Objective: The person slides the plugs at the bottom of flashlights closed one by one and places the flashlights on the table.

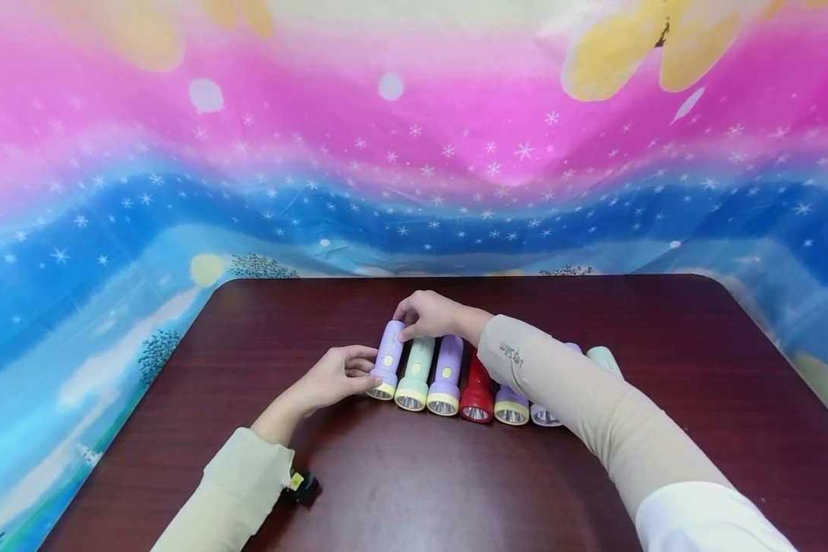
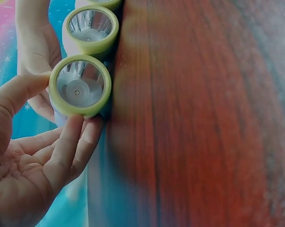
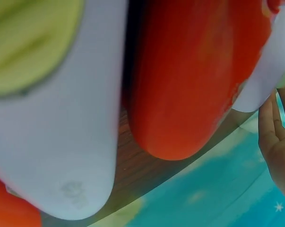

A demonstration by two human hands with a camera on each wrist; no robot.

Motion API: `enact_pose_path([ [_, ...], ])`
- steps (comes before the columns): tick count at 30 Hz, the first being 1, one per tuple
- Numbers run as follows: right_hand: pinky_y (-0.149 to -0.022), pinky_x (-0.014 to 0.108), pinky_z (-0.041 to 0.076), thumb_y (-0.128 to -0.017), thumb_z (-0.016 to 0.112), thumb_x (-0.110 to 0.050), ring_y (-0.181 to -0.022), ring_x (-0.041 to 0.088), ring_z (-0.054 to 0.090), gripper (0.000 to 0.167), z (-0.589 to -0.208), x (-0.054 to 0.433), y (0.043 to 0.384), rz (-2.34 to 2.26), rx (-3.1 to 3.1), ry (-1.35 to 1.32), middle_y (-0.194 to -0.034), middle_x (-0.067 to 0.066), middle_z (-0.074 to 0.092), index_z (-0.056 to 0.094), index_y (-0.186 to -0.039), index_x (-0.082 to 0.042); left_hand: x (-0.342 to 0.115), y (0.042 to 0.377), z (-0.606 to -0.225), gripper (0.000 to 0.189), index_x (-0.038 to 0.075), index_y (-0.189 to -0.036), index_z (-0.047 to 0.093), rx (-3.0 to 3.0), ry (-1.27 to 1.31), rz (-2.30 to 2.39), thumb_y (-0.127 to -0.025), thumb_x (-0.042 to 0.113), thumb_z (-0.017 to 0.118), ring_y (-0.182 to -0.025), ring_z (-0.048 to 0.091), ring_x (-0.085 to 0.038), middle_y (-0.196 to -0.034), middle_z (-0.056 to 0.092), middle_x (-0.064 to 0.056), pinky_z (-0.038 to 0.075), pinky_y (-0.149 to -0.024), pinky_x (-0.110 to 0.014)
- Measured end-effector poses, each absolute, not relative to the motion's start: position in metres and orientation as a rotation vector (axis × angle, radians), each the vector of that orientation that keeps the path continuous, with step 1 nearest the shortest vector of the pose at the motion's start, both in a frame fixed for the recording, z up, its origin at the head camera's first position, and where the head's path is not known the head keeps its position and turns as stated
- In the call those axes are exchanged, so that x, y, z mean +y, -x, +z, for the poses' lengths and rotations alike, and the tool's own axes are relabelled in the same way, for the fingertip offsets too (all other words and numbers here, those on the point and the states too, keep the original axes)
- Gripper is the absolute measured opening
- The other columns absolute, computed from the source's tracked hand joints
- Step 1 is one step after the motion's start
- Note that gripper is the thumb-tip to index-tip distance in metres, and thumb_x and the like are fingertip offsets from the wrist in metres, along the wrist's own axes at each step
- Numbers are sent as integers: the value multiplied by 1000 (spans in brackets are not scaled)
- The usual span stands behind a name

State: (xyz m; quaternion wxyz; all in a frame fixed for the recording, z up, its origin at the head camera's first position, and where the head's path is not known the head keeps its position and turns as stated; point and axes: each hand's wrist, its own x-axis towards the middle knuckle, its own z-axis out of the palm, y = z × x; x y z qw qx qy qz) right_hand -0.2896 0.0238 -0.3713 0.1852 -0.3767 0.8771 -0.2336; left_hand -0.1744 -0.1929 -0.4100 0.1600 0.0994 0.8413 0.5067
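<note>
A purple flashlight (image 1: pixel 389 354) with a yellow rim lies at the left end of a row on the table, its lens (image 2: pixel 80 90) facing the near side. My left hand (image 1: pixel 336 376) pinches its lens end, thumb on one side of the rim and fingers against the other. At the tail end, my right hand (image 1: pixel 433 313) holds the same flashlight between thumb and fingers. Right beside it lies a mint-green flashlight (image 1: pixel 415 374), then another purple one (image 1: pixel 445 376) and a red one (image 1: pixel 477 395).
Farther right, a purple flashlight (image 1: pixel 511 406), a pale one (image 1: pixel 545 415) and a mint-green one (image 1: pixel 603 359) are partly hidden by my right sleeve (image 1: pixel 593 406). The dark wooden table (image 1: pixel 414 483) meets a patterned cloth (image 1: pixel 414 169) at the back.
</note>
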Motion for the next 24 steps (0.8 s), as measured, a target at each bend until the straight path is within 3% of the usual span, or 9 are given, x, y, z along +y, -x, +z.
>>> enact_pose_path([
  [7, -91, 32, 53, -91, 73, -19, -99, 17, 67, 34, -373, 21, 291, -611, 2471, 1083, -108, 8, 74, 68, -123, -7, -192, 174, -411, 57, -7, -138, 51, 2384, -265, 1482, -90, 16, 72, -102, 68, -24, -126, 63, -24, 59, -78, -31],
  [24, -94, 32, 53, -92, 71, -22, -102, 16, 67, 37, -372, 20, 291, -559, 2431, 1096, -111, 8, 74, 67, -125, -7, -194, 174, -407, 57, -9, -140, 48, 2277, -200, 1560, -91, 10, 70, -100, 68, -21, -129, 60, -26, 61, -81, -37],
])
